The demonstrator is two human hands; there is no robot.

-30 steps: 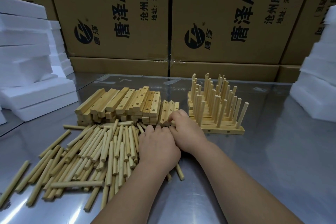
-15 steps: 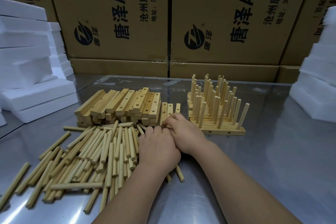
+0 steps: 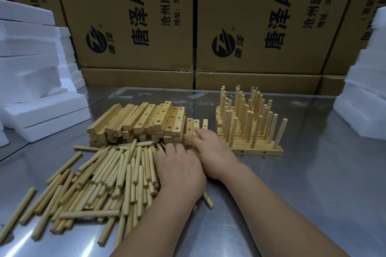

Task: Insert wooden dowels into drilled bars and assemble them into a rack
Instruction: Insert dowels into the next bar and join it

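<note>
Three loose drilled bars (image 3: 195, 124) lie side by side between a stack of drilled bars (image 3: 146, 119) and the assembled racks (image 3: 257, 150), whose dowels stand upright. My right hand (image 3: 213, 152) rests on the near ends of the loose bars, fingers lying flat across them. My left hand (image 3: 180, 171) sits just beside it, knuckles up, at the right edge of the loose dowel pile (image 3: 108, 173). Its fingertips curl down out of sight, so what they hold is hidden.
The work lies on a shiny metal table (image 3: 313, 194). White foam blocks are stacked at the left (image 3: 31, 69) and at the right (image 3: 365, 100). Printed cardboard cartons (image 3: 135, 16) wall off the back.
My right hand's fingers have uncurled and now lie flatter and further left over the loose bars. The left hand has barely moved.
</note>
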